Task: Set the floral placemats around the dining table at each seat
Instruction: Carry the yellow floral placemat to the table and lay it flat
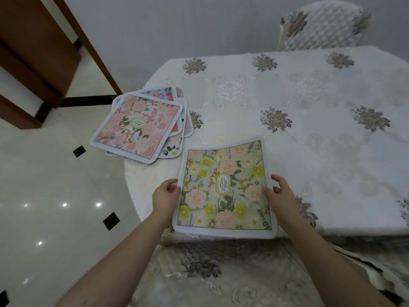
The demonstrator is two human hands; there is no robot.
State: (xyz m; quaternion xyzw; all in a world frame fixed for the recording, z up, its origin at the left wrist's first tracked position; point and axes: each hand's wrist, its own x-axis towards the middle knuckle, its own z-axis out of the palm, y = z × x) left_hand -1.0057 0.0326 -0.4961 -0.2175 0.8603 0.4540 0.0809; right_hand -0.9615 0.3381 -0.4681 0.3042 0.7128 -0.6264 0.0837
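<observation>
Green-and-yellow floral placemat (pixel 224 189) marked "GARDEN" lies at the near edge of the desk (pixel 309 129), its near corner overhanging slightly; left hand (pixel 166 198) grips its left edge, fingers curled round the border, and right hand (pixel 280 196) pinches its right edge, thumb on top. Loose stack of other placemats (pixel 141 125), pink floral on top, sits just beyond at the desk's left corner, apart from the held one. White embroidered tablecloth (pixel 232 89) covers the desk, quilted chair (pixel 323 25) at the far side.

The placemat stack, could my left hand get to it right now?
Probably not at once: the left hand grips the green placemat. Once it lets go, the stack lies ahead to its left with nothing between.
</observation>
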